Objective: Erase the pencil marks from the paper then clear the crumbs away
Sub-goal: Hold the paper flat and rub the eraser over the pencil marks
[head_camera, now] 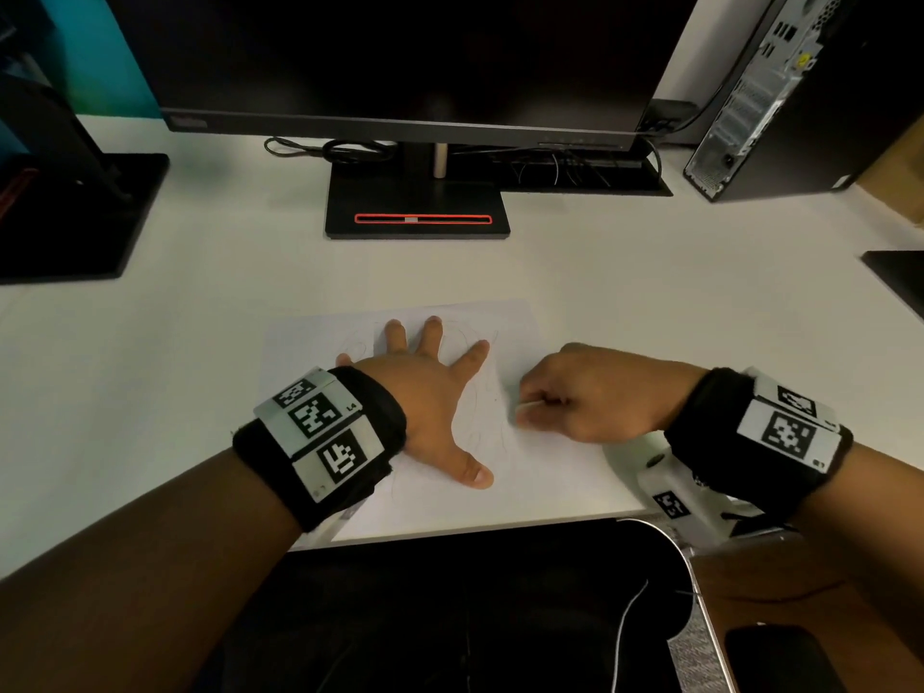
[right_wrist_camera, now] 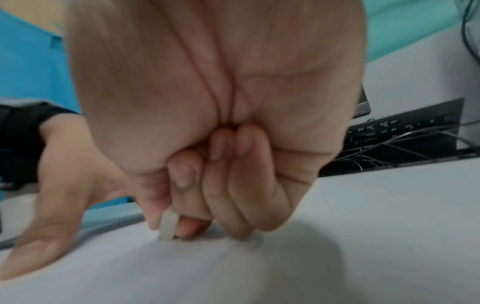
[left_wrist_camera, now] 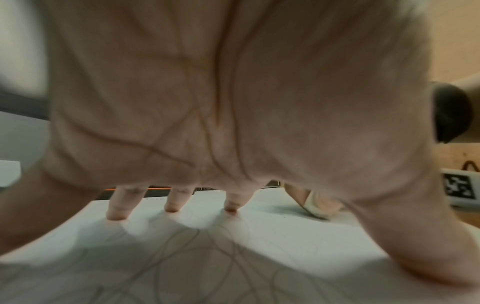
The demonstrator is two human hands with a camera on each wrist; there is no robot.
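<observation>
Thin white paper (head_camera: 540,472) lies flat on smooth white desk (head_camera: 200,302), faint looping pencil marks (left_wrist_camera: 182,257) covering it. Left hand (head_camera: 425,392) is spread flat on it, fingers straight. Small pale eraser (right_wrist_camera: 168,225) is pinched in right hand (head_camera: 585,397), tip touching paper

- I see a black monitor (head_camera: 400,57) at the back of the white desk (head_camera: 200,272), its stand base (head_camera: 417,212) with a red-edged slot.
- Behind the base lie some black cables (head_camera: 340,150).
- A computer tower (head_camera: 780,92) stands at the far right.
- At the left is another dark stand base (head_camera: 75,217).
- A dark phone-like object (head_camera: 780,657) lies at the bottom right.
</observation>
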